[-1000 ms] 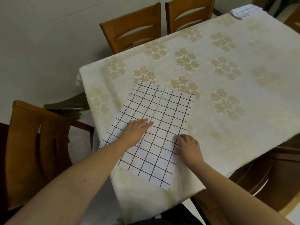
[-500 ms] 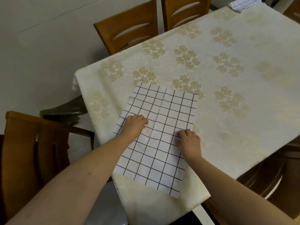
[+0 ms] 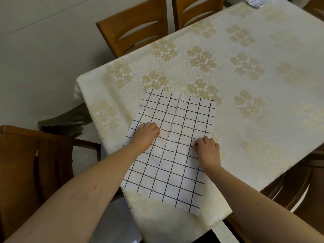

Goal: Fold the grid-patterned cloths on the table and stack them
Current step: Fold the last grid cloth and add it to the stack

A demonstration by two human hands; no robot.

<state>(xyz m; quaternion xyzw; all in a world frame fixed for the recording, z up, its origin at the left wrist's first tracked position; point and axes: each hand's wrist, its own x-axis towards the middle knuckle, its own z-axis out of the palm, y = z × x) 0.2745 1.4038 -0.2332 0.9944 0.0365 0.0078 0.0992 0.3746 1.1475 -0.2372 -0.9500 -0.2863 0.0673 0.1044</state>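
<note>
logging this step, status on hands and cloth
Left hand and right hand both curled, pinching grid cloth mid-sheet. Cloth flat on table, near edge overhanging. Nothing in the way.

1. A table [image 3: 228, 155] under a cream floral tablecloth [image 3: 184, 55]
2. Grid cloth [image 3: 168, 169] lies flat at the table's near corner
3. Another bundled cloth [image 3: 257, 1] sits at the table's far end

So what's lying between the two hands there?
In the head view, only grid cloth, with a crease, between the left hand and right hand.
</note>
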